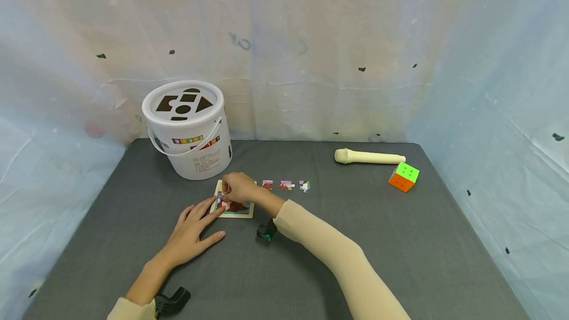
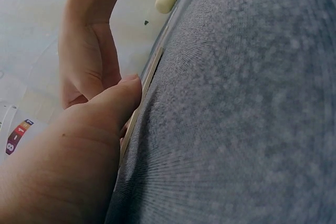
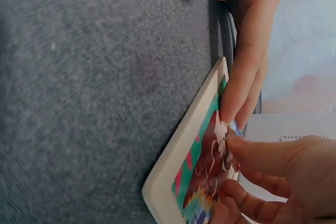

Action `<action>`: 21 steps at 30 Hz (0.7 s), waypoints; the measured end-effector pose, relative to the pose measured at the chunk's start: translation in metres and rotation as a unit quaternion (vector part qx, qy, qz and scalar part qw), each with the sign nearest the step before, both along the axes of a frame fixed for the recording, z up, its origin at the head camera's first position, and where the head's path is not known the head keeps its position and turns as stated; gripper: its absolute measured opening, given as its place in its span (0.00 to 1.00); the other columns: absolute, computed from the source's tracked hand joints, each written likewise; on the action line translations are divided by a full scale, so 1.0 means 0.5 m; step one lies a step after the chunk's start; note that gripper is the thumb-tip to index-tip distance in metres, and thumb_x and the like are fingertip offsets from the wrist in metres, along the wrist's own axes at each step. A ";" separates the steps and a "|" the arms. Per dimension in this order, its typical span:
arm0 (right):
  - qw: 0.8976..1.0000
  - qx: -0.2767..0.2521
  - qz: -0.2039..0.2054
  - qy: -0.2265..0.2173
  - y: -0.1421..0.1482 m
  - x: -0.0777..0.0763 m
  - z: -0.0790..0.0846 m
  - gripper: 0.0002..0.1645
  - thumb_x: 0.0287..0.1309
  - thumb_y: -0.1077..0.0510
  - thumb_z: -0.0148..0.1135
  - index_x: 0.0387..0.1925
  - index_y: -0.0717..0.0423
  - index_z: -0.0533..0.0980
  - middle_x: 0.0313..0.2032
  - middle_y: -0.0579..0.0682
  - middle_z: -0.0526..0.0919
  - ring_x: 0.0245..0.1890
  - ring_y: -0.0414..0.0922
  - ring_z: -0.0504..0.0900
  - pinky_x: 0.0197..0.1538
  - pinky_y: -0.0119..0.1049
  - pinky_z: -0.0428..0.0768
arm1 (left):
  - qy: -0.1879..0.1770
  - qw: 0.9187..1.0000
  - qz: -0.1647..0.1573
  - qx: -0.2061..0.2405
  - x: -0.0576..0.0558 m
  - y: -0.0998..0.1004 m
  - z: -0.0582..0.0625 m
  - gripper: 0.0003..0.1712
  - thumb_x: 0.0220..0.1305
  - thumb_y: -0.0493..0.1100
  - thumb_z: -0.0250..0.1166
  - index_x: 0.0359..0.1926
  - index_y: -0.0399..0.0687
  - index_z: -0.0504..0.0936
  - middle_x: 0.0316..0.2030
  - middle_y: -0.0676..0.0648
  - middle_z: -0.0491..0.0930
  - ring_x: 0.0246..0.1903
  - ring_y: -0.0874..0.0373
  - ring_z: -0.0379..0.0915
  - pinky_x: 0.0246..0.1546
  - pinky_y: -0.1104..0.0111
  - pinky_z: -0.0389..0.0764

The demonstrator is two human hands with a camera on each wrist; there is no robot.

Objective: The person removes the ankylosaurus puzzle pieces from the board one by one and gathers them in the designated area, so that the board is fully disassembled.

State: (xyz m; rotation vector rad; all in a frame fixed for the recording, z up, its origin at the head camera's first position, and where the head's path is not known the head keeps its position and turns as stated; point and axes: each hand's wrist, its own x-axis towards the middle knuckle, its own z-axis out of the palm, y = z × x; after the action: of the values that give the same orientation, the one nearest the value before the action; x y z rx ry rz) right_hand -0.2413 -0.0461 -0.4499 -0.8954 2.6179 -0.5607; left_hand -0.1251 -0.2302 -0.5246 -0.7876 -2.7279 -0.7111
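A small jigsaw board (image 1: 235,215) with a pale wooden rim and a brown, green and pink picture lies flat on the table. My right hand (image 1: 240,187) bends over its upper left part, thumb and fingers pinching a small puzzle piece (image 3: 227,157) close over the picture in the right wrist view. My left hand (image 1: 191,233) rests with fairly straight, spread fingers on the board's left side, its thumb out to the right. Right of the board, three loose pieces lie in a row: a reddish piece (image 1: 267,185), a purple-red piece (image 1: 286,185) and a white-green piece (image 1: 304,186).
Behind the board at the left stands a white bucket (image 1: 204,157) with shaped holes in its lid. A cream toy microphone (image 1: 373,157) and a green-and-orange cube (image 1: 403,178) lie at the back right of the grey table (image 1: 400,241). Pale sheeting (image 1: 302,63) hangs around it.
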 end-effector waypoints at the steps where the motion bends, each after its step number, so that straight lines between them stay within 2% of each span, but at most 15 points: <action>1: 1.000 0.002 -0.004 0.000 -0.001 0.000 -0.001 0.08 0.62 0.54 0.70 0.35 0.52 0.79 0.29 0.43 0.78 0.27 0.39 0.75 0.29 0.28 0.71 | -0.001 1.000 0.000 0.000 0.000 0.000 0.000 0.37 0.64 0.59 0.67 0.71 0.56 0.71 0.74 0.41 0.59 0.71 0.43 0.54 0.64 0.38 0.49; 9: 1.000 0.004 -0.012 0.003 -0.002 0.001 -0.005 0.09 0.61 0.55 0.70 0.34 0.50 0.77 0.30 0.43 0.76 0.27 0.39 0.75 0.29 0.28 0.71 | -0.006 1.000 0.002 0.004 -0.001 0.001 0.000 0.36 0.64 0.59 0.67 0.71 0.56 0.72 0.74 0.42 0.58 0.71 0.43 0.54 0.65 0.38 0.48; 16: 0.999 0.044 -0.001 0.030 -0.011 0.006 0.000 0.09 0.59 0.53 0.72 0.39 0.47 0.80 0.38 0.44 0.75 0.39 0.41 0.73 0.36 0.31 0.71 | -0.007 1.000 0.001 0.007 0.001 0.000 0.001 0.35 0.64 0.58 0.67 0.70 0.56 0.73 0.74 0.41 0.59 0.71 0.43 0.54 0.64 0.37 0.49; 21: 1.000 0.018 0.012 0.015 -0.013 0.009 0.004 0.10 0.58 0.58 0.73 0.41 0.52 0.82 0.39 0.47 0.78 0.38 0.40 0.75 0.37 0.27 0.73 | -0.008 1.000 -0.001 0.008 0.002 0.000 0.002 0.35 0.65 0.58 0.67 0.70 0.57 0.72 0.74 0.41 0.59 0.70 0.42 0.55 0.64 0.38 0.49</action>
State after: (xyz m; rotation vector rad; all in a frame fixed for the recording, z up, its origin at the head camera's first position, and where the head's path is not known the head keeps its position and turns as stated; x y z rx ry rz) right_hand -0.2366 -0.0524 -0.4481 -0.9289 2.6315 -0.4950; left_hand -0.1240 -0.2301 -0.5237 -0.7856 -2.7332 -0.7412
